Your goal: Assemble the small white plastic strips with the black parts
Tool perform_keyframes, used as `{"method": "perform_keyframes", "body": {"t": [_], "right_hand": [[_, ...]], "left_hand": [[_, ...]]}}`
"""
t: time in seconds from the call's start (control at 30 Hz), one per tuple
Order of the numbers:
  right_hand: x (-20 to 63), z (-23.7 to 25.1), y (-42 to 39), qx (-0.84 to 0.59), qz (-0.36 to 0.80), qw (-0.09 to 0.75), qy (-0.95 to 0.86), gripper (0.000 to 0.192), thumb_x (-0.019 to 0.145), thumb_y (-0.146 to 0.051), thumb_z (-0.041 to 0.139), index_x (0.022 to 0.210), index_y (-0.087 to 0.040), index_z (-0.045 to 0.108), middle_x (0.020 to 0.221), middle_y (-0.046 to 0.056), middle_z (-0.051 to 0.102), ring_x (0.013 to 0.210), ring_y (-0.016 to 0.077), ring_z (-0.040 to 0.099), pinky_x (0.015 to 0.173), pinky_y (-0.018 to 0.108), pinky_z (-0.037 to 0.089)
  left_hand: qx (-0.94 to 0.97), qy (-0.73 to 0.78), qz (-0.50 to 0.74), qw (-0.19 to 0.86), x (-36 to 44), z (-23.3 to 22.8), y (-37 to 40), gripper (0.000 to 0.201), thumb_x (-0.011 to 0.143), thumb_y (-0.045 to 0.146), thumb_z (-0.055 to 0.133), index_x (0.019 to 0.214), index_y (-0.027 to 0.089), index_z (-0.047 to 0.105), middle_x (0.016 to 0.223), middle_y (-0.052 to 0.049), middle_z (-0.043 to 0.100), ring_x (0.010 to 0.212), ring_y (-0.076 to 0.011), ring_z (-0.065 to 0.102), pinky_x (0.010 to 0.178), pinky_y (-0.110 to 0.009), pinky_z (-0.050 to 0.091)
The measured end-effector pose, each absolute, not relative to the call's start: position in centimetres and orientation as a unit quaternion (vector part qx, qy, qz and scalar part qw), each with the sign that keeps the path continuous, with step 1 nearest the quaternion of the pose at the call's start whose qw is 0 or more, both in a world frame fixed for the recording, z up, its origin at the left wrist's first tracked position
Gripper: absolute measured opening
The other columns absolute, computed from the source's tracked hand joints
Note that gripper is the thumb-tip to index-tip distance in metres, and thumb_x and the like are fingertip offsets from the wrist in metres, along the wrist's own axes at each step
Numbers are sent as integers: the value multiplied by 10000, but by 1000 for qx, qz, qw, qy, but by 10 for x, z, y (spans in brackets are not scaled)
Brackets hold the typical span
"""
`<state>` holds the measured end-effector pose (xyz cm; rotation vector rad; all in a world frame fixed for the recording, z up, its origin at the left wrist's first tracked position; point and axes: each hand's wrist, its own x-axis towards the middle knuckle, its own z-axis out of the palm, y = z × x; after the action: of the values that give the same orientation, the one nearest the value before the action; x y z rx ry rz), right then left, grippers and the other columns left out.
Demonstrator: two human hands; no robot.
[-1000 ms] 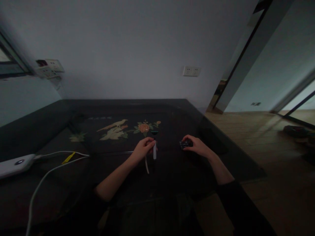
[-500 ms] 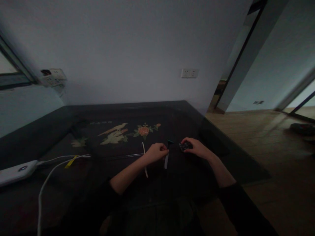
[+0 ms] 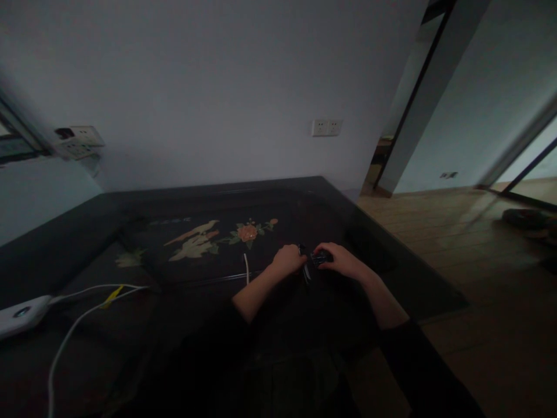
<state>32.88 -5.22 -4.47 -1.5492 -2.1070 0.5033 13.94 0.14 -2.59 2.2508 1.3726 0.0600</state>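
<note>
My left hand (image 3: 288,260) is closed around a slim, T-headed thing that looks like a razor (image 3: 307,273), its pale-and-dark handle pointing down toward me. Close by on the right, my right hand (image 3: 342,259) pinches a small dark, shiny piece (image 3: 319,258) between thumb and fingers. Dim light hides what kind of piece it is. The razor and the dark piece are near each other, with a narrow gap between them. A thin white strip (image 3: 247,268) lies left of my left hand, partly covered by my forearm.
The dark glossy table (image 3: 209,319) carries a bird-and-flower picture (image 3: 247,233). At the left lies a white device (image 3: 24,315) with a white cable (image 3: 72,332) and yellow tag (image 3: 112,296). Wall sockets (image 3: 327,128) sit above the table's far edge. Wooden floor (image 3: 418,226) shows at right.
My left hand has moved right with the razor-like thing, bringing it close to the dark piece. The razor has tilted. My right hand keeps its hold. The view has shifted slightly.
</note>
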Motion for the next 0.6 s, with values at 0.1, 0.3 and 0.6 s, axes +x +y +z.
{"method": "perform_keyframes", "body": {"t": [0.1,0.3,0.6], "right_hand": [[329,-45,-52,-568,184,237,-767,318,681,-204,711,983,-209,613,1021,46,643,971,217,581,862,356,421],[328,-44,-52,-560,179,245,-771,328,668,-194,719,979,-206,617,1019,48,646,974,217,580,873,360,418],[329,-45,-53,-555,187,246,-772,336,667,-193,716,988,-202,617,1022,52,638,987,219,570,885,367,413]], "left_hand": [[824,524,24,213,143,-28,1,402,805,412,477,1026,129,656,1014,-171,692,985,-261,653,808,-313,505],[835,526,7,160,144,-30,-2,467,827,475,415,1067,147,646,1060,-164,678,998,-280,645,804,-335,510],[860,484,14,160,124,-13,-9,467,856,526,370,1002,180,647,1001,-129,690,943,-262,658,768,-340,512]]}}
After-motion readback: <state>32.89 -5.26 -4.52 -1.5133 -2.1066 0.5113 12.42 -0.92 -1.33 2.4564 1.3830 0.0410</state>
